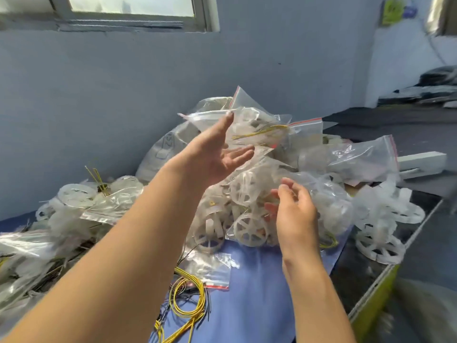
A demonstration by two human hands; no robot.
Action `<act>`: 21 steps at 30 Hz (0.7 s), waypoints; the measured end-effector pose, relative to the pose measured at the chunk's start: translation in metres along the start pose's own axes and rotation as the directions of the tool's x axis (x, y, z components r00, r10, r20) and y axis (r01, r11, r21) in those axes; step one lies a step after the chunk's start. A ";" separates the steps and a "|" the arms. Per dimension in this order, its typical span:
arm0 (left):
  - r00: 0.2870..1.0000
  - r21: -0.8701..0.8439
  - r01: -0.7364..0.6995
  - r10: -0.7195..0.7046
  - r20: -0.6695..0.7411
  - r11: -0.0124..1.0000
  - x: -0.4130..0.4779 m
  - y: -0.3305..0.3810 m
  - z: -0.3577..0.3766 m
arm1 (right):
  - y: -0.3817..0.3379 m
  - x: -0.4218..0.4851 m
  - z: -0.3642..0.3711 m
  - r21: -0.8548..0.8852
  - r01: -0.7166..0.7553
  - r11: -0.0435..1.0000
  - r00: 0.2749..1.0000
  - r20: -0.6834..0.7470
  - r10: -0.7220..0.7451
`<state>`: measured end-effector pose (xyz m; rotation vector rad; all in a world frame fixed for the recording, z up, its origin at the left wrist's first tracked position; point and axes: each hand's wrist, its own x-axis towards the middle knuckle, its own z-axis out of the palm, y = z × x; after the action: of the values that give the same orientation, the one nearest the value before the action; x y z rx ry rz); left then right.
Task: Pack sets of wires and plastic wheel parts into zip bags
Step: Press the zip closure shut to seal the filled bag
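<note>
Zip bags (361, 154) heaped, qty unclear, left hand (212, 157), right hand (294, 209), both empty

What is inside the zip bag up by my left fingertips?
Through the clear zip bag you can see yellow wires and white plastic wheel parts. Crumpled plastic and blur hide how many there are.

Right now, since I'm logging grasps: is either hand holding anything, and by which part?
Nothing is held. The left hand is open beside a packed zip bag atop the pile; the right hand hovers loose-fingered, gripping nothing.
</note>
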<state>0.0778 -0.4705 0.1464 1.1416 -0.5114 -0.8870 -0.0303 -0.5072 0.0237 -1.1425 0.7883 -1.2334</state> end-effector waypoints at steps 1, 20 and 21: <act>1.000 0.043 -0.014 0.015 -0.026 0.999 0.003 -0.004 0.007 | 0.001 0.002 -0.002 0.014 -0.023 1.000 1.000 0.003 0.023; 0.714 0.229 -0.187 0.292 -0.637 0.955 -0.191 -0.071 -0.237 | 0.039 -0.161 0.129 -0.275 0.446 0.852 0.606 0.793 -0.061; 0.687 0.224 -0.176 0.283 -0.670 0.958 -0.203 -0.070 -0.250 | 0.045 -0.175 0.138 -0.282 0.535 0.797 0.550 0.832 -0.075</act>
<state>0.1254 -0.1751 0.0076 1.4059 -0.0759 -0.1454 0.0759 -0.3077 -0.0006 -2.1633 0.1827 -0.6259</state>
